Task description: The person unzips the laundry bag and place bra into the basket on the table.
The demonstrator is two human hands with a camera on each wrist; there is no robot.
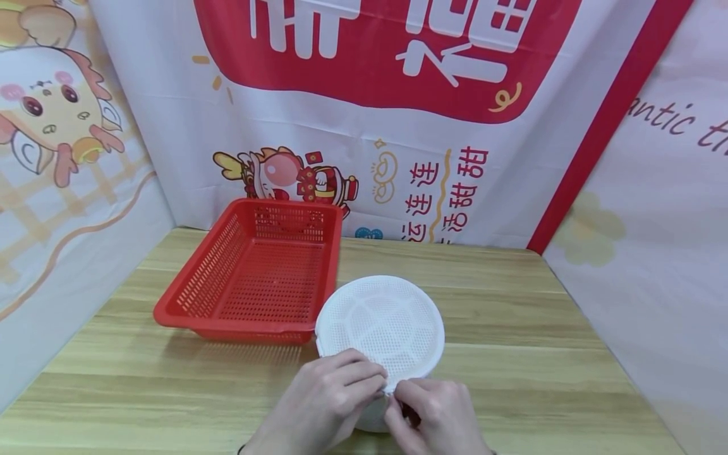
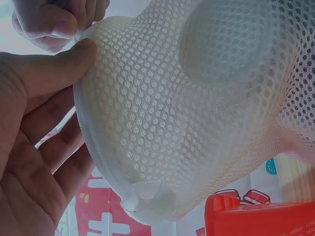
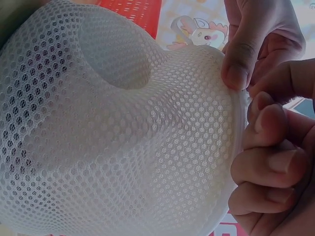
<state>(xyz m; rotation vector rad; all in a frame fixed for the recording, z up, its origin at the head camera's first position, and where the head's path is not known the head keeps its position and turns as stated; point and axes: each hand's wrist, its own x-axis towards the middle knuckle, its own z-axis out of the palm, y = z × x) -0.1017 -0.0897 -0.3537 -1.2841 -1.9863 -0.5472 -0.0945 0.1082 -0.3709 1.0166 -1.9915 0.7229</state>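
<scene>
A white mesh laundry bag point(image 1: 381, 316), round and flat on top, stands upright near the table's front edge. Its zipper edge point(image 2: 87, 123) runs around the rim, with a smooth white tab point(image 2: 150, 199) farther along in the left wrist view. My left hand point(image 1: 332, 398) pinches this rim, thumb on the mesh side and fingers behind. Close beside it, my right hand point(image 1: 438, 414) has curled fingers and pinches the zipper edge; its fingertips hide the zipper pull. Through the mesh point(image 3: 118, 54) a round shape shows, but I cannot tell what it is.
A red plastic basket point(image 1: 248, 327) with slotted walls stands left of the bag, close to it. The wooden table point(image 1: 529, 354) extends to the right. Printed cloth point(image 1: 364, 120) hangs behind and on both sides.
</scene>
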